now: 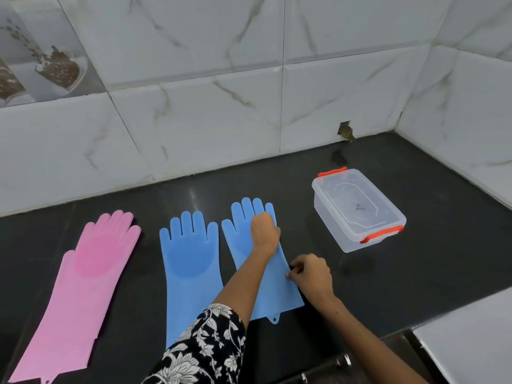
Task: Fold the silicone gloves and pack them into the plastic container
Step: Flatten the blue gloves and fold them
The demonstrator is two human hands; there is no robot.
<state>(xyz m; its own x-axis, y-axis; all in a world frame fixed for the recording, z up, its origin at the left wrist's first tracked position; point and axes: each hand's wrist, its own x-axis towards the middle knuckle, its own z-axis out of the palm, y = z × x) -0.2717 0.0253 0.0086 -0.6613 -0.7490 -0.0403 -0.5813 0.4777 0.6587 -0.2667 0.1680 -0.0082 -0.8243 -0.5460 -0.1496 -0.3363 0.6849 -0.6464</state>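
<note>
Head view showed three silicone gloves flat on my black counter: one pink glove at the left, two blue. My left hand lay curled on the finger end of the right blue glove, gripping near its fingers; my right hand pinched that glove's right edge. Beside it, the left blue glove lay untouched. One clear plastic container, lidded with two orange clips, stood to the right, well apart.

A pink glove, two blue gloves and a lidded plastic container are laid on the dark table.
</note>
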